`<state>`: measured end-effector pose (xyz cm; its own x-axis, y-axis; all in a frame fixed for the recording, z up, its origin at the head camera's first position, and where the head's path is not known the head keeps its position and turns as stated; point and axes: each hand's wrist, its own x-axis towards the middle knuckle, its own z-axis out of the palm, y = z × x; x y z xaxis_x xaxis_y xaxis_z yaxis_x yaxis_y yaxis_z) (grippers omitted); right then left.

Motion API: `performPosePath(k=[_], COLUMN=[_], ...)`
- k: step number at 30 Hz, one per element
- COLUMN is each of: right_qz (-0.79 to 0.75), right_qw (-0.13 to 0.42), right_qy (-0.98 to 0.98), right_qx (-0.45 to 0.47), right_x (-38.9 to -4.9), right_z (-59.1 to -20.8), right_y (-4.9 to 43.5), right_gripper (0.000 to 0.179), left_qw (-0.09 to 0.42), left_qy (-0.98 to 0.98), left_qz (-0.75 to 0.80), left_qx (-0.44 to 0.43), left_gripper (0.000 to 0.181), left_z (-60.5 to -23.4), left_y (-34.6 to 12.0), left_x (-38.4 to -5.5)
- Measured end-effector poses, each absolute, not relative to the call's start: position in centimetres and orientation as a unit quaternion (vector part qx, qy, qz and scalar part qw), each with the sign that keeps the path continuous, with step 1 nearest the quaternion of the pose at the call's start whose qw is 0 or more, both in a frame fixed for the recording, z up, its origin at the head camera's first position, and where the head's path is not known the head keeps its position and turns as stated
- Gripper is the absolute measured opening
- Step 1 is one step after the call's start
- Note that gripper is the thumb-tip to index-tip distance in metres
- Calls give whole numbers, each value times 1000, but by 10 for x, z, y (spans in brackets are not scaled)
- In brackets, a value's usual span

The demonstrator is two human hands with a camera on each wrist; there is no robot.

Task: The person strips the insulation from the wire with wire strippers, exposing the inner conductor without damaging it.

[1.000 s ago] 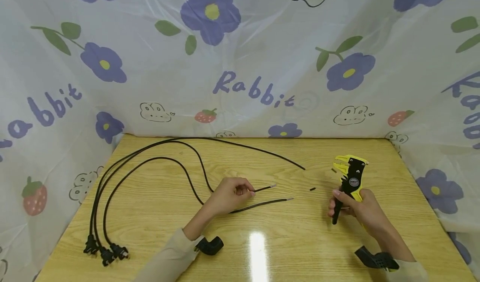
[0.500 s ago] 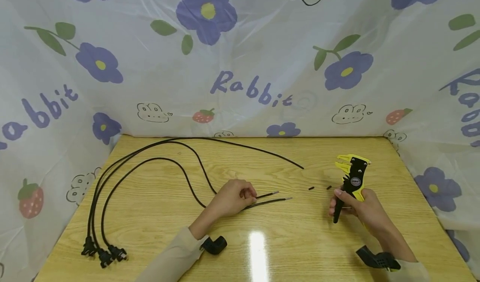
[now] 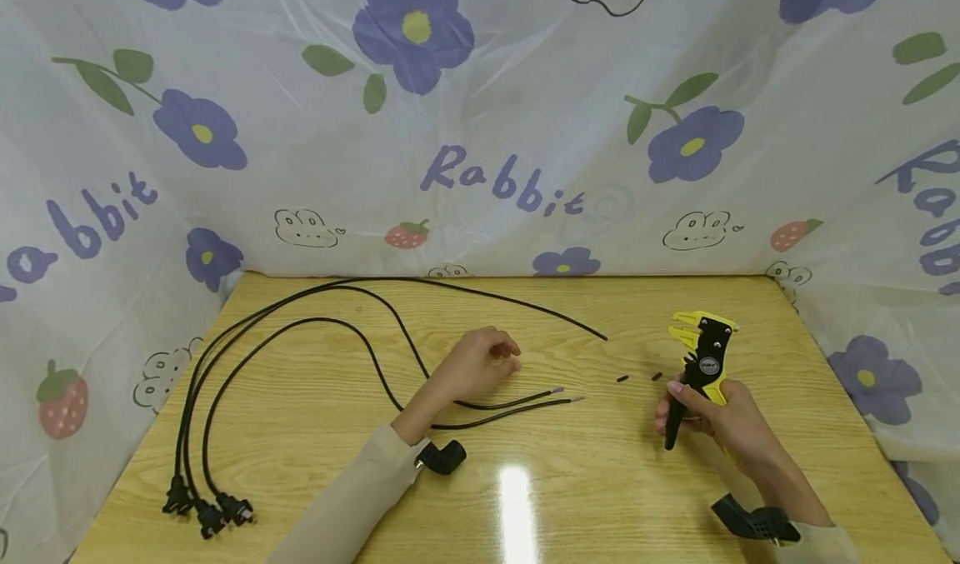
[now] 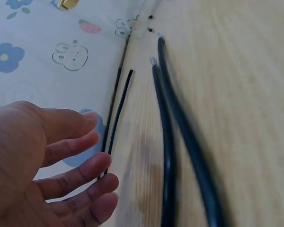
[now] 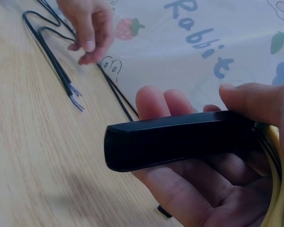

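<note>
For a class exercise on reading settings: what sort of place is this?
Probably a workspace for preparing cables: a wood-grain table, three black cables lying on it, and a yellow and black wire stripper in the right hand.

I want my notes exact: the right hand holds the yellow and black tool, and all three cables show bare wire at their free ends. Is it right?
Not quite: only two cables show bare wire. The rear cable has a plain black free end, as the left wrist view shows. The right hand does hold the tool.
</note>
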<state>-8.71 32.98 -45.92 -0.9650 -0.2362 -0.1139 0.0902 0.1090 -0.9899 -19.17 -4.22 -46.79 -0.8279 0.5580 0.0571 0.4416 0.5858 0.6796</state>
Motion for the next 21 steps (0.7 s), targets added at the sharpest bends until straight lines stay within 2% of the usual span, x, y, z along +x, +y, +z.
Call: performPosePath(k=[15, 21], right_qz=[-660, -656], right_qw=[129, 131], right_qy=[738, 740], right_qx=[-56, -60], right_x=[-86, -86], right_z=[-460, -459], right_y=[329, 329], right_gripper=[40, 42], left_qw=[70, 61], left_qy=[890, 899], left_qz=[353, 329], left_qx=[278, 283], left_gripper=[36, 38], left_z=[-474, -479], left_y=[-23, -15], left_x=[-235, -250])
